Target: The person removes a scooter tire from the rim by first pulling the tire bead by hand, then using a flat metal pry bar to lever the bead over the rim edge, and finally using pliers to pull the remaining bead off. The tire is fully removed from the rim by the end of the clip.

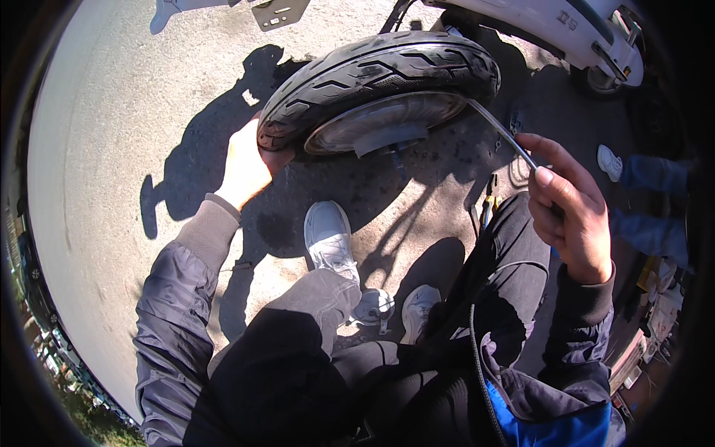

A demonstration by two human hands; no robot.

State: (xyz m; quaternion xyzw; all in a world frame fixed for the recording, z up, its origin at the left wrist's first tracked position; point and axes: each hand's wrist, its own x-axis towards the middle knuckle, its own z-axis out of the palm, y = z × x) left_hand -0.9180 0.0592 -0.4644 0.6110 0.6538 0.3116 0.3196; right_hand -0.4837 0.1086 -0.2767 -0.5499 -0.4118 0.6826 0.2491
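Observation:
My left hand (pixel 247 165) grips the near left side of a black tire (pixel 376 63) on a silver hub wheel (pixel 372 119), partly hidden under the tread. My right hand (pixel 566 201) is closed on a long steel bar (pixel 499 128), whose far end meets the tire's lower right edge beside the rim. Below the hub a dark blue part (pixel 397 162) shows in shadow, too dim to make out.
White scooter body (pixel 551 33) at top right; metal plate (pixel 277 13) at top. Pliers (pixel 489 200) lie by my right knee, a round metal item (pixel 372 305) between my white shoes (pixel 328 235). Another person's shoe (pixel 609 160) and blue-clad legs (pixel 652 175) are at right.

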